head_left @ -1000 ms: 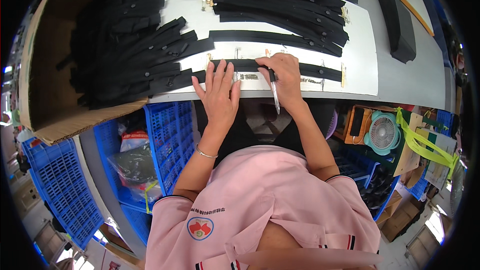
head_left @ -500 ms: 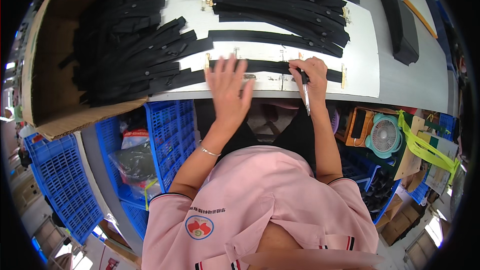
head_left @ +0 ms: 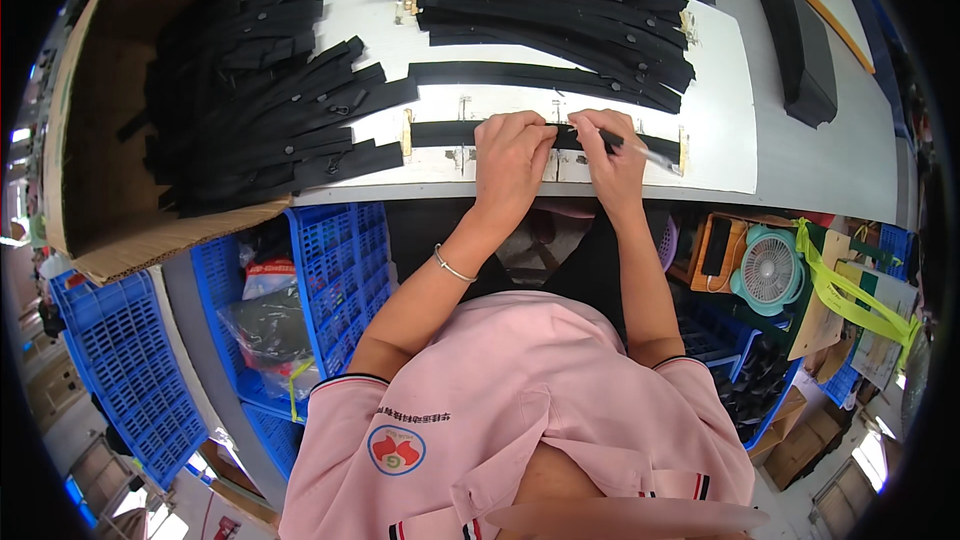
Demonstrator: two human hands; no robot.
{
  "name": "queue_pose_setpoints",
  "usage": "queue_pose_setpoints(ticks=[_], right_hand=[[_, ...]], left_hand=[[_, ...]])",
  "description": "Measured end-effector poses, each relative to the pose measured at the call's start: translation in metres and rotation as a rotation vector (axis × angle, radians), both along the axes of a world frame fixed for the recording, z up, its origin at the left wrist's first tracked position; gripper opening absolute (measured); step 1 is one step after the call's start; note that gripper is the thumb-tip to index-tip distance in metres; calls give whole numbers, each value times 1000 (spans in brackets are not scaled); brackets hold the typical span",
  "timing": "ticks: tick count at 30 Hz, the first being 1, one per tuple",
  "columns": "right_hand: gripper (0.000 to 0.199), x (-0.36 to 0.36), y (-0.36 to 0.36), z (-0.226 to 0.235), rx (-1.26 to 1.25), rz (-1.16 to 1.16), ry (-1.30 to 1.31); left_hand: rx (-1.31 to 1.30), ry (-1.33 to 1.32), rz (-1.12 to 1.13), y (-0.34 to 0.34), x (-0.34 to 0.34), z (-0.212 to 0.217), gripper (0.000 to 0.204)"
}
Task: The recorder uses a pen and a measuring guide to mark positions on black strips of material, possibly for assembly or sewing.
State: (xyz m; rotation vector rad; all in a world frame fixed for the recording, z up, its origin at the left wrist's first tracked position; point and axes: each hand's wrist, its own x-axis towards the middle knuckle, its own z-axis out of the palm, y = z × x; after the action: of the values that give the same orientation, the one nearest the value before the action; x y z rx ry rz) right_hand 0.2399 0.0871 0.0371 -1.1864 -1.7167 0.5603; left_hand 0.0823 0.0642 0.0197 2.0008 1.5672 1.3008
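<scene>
- Left hand (head_left: 512, 162): fingers curled, thumb and index tips close together on the black fabric strip (head_left: 440, 134); impossible to tell whether pinching or merely pressing.
- Right hand (head_left: 617, 162): closed around a pen (head_left: 655, 156) (clear barrel, dark grip, blurred tip slanting down to the right), with thumb and fingertips at the same strip, just beside the left hand.
- Under both hands: the strip, lying flat and lengthwise near the front edge of a white board (head_left: 725, 120), between two yellowish tape marks, over dark pen lines.
- Just beyond: a loose pile of similar black strips (head_left: 560, 15), some with small round dark studs.
- To the left: an open cardboard box (head_left: 105, 90) on its side, with more black strips (head_left: 240, 90) spilling out onto the board.
- To the right, on the grey table (head_left: 830, 175): a long black angular block (head_left: 800, 70).
- Below table level: blue plastic crates (head_left: 345, 270) at left; at right, a turquoise fan (head_left: 768, 270), a dark phone (head_left: 714, 245) and a neon-yellow strap (head_left: 850, 302).
</scene>
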Motion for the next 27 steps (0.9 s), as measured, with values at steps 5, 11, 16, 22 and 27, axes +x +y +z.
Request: queue_pose_setpoints(ticks=[5,11,16,22,27], right_hand=[[7,-3,2,-19,-119,-64,27],[5,-2,4,-21,-63,-44,-38],[6,-4,5,-17,-37,-38,-77],[12,2,2,-18,-77,5,16],[17,2,5,-16,-22,90,-12]], left_hand=[[4,-8,15,0,0,0,12],[17,-10,20,0,0,-1,10],[24,-6,25,-1,1,-2,10],[31,-5,39,-1,1,-3,9],[24,-5,45,-1,1,-4,10]])
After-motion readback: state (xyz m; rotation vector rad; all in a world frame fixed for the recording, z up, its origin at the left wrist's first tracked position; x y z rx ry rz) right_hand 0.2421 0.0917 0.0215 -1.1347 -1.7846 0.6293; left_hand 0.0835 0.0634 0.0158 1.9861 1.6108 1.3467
